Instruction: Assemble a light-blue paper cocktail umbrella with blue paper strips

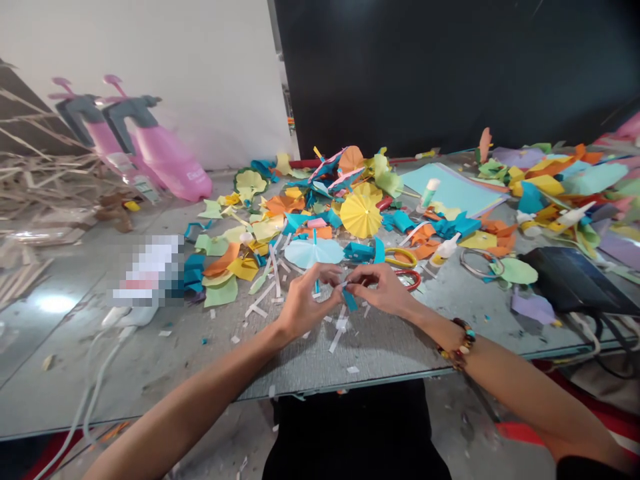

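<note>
Teal paper strip in fingers

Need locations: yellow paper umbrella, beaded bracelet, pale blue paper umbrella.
yellow paper umbrella (361, 215), head view, point on the middle of the canopy
beaded bracelet (459, 343), head view, point on the beads
pale blue paper umbrella (314, 253), head view, point on the middle of the canopy

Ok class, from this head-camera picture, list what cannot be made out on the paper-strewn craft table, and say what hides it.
Head view:
- Narrow blue paper strip: its top end is hidden by the left hand and right hand.
- Red loop scissor handle: the rest is hidden behind the right hand.
- White object: blurred by pixelation.
- Coloured paper scraps at right: cut off by the frame edge.
</note>
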Demonstrator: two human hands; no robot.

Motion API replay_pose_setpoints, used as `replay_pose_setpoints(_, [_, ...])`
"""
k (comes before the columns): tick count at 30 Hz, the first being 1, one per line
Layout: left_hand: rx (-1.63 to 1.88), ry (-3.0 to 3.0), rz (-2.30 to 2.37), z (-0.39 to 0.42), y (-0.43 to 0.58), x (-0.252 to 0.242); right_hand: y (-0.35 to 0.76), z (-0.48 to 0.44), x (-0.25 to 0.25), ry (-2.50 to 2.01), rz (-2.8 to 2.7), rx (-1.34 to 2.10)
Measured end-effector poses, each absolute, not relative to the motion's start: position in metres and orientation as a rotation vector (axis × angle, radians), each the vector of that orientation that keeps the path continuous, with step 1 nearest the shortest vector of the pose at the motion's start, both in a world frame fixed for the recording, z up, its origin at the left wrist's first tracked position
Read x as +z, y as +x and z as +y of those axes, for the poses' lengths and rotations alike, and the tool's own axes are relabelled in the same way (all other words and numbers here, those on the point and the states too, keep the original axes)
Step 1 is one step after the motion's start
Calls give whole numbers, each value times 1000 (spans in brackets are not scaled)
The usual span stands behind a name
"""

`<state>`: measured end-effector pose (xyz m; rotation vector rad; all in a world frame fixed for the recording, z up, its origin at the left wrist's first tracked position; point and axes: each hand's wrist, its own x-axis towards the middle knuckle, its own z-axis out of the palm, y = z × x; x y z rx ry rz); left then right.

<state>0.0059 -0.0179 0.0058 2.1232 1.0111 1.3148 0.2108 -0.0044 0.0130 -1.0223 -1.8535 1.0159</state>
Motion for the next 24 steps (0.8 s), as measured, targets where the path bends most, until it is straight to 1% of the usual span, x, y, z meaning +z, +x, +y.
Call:
replay_pose_setpoints(8, [1309,2159,1036,-19,8,4,210,-5,14,-1030,-1852,1025])
replay_pose_setpoints(24, [1294,2320,929,-20,9,4,209,-7,12,-1029,-1845,1009])
